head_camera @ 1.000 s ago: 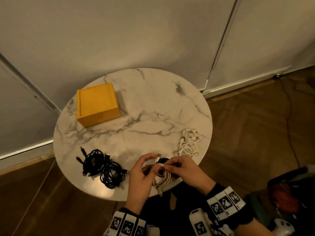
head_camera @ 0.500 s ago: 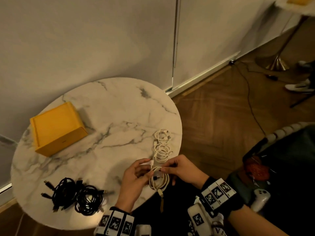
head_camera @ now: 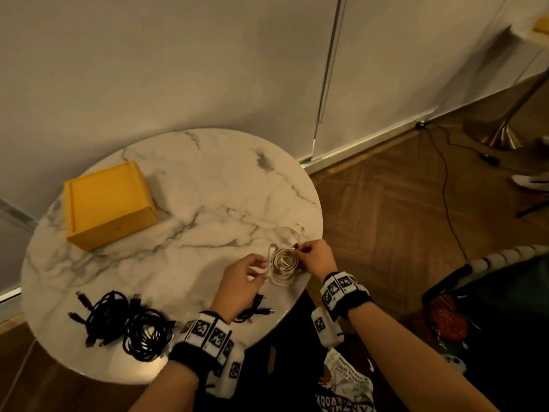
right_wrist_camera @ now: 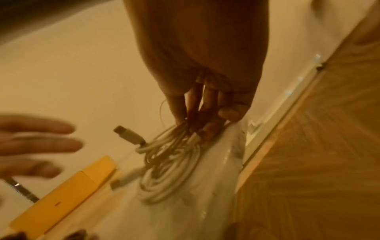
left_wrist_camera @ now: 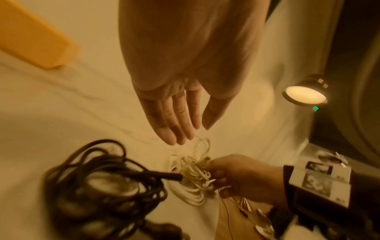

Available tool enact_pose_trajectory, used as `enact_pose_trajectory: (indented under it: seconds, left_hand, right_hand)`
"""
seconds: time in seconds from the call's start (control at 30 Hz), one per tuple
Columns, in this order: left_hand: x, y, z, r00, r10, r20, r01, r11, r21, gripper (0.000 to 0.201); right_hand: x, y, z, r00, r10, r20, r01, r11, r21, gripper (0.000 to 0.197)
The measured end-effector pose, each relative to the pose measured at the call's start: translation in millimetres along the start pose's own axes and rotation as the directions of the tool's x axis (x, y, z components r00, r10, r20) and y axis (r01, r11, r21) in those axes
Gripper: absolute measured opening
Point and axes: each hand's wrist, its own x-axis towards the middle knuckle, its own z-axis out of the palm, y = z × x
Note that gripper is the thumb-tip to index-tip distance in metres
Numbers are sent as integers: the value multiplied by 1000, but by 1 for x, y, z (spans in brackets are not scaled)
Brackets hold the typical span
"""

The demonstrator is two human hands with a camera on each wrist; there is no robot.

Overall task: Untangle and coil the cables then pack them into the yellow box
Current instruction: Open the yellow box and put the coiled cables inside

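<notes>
Right hand (right_wrist_camera: 205,91) pinches the light, springy white cable coil (right_wrist_camera: 170,162); your left hand (left_wrist_camera: 185,104), fingers straight, holds nothing. Grip across all loops.

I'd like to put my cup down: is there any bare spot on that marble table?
Yes: the marble table is bare between the yellow box and the white cable coil. The near edge is crowded by black cables and both hands.

white cable coil (head_camera: 282,264) at table's right edge | black cables (head_camera: 127,324) front-left | yellow box (head_camera: 108,205) closed, far-left
</notes>
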Motion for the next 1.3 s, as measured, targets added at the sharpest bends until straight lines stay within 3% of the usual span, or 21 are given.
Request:
enact_pose_trajectory:
  seconds: [0.1, 0.17, 0.27, 0.37, 0.47, 0.53, 0.63, 0.73, 0.8, 0.87, 1.03, 1.13, 1.2, 1.3]
  left_hand:
    - [27, 8, 14, 978, 155, 137, -195, 913, 359, 42]
    - [39, 6, 26, 947, 125, 295, -279, 773, 569, 50]
    - [45, 2, 35, 935, 59, 349, -293, 680, 672, 50]
    - [40, 4, 32, 934, 74, 350, -277, 769, 576, 48]
    - [28, 5, 10, 944, 97, 315, -231, 876, 424, 32]
    - [16, 1, -13, 966, 30, 258, -121, 932, 342, 28]
    - [-9, -9, -44, 979, -55, 197, 18, 983, 184, 27]
    - [-39, -29, -67, 981, -130, 146, 125, 991, 45, 24]
    - [-61, -40, -77, 979, -180, 94, 187, 979, -78, 20]
    - [-81, -44, -85, 973, -226, 45, 230, 958, -170, 16]
    - [-96, -50, -120, 964, -241, -111, 209, 948, -241, 12]
    - [-77, -49, -163, 951, -222, -213, 204, 973, -105, 21]
    - [-52, -48, -199, 951, -156, -268, 195, 973, 126, 18]
    - [2, -53, -249, 964, -48, -260, 188, 817, 545, 12]
  right_hand:
    - [-3, -1, -3, 999, -51, -12, 50, 995, -81, 21]
    - [-6, 3, -6, 999, -50, 13, 51, 995, -83, 22]
    - [-10, 10, -7, 997, -47, 69, 49, 999, -25, 25]
    - [-14, 12, -8, 993, -107, 47, 110, 993, -45, 22]
    - [-21, 9, 1, 976, -217, 14, 216, 963, -163, 52]
    - [-20, 3, 11, 957, -283, 55, 287, 919, -270, 68]
    - [-13, -5, 19, 967, -214, 137, 253, 862, -440, 79]
    - [-7, -7, 24, 958, -142, 249, 266, 761, -592, 74]
    - [0, -9, 24, 937, -153, 314, 317, 750, -581, 70]
    - [1, -19, 19, 925, -199, 323, 340, 811, -477, 58]
    - [-2, -33, -4, 946, -276, 170, 305, 934, -184, 25]
    - [-4, -27, -12, 944, -314, 98, 325, 937, -125, 14]
    - [-9, -27, -15, 943, -323, 82, 330, 939, -96, 12]
    - [-12, -32, -17, 939, -326, 110, 333, 941, -53, 14]
